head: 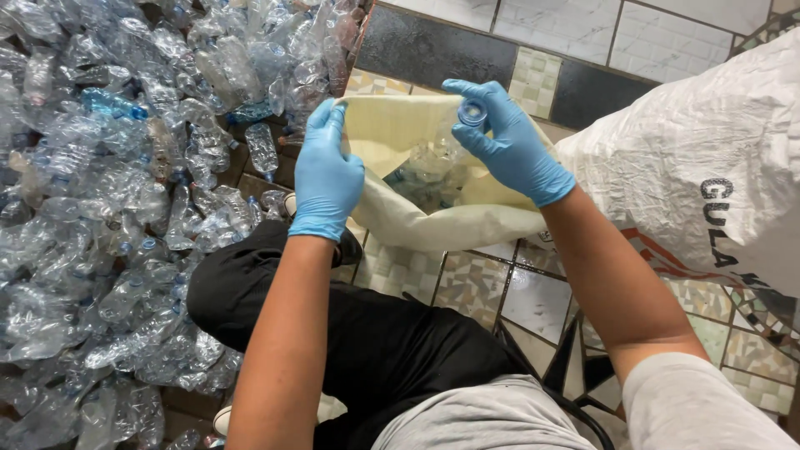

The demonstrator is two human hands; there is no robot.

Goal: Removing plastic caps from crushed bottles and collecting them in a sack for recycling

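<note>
Head view: my right hand point(510, 146) pinches a small blue bottle cap point(472, 112) in closed fingertips, directly above the open mouth of the cream sack point(450, 225), which sags toward my knees. My left hand point(327, 171), nearer the clear bottle heap point(100, 208), grips the sack's far rim. A white woven sack point(708, 158) lies to the right; nothing blocks the opening

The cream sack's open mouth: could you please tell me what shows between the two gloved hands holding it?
In the head view, between the left hand and right hand, the cream sack gapes, showing crushed clear bottles inside.
</note>
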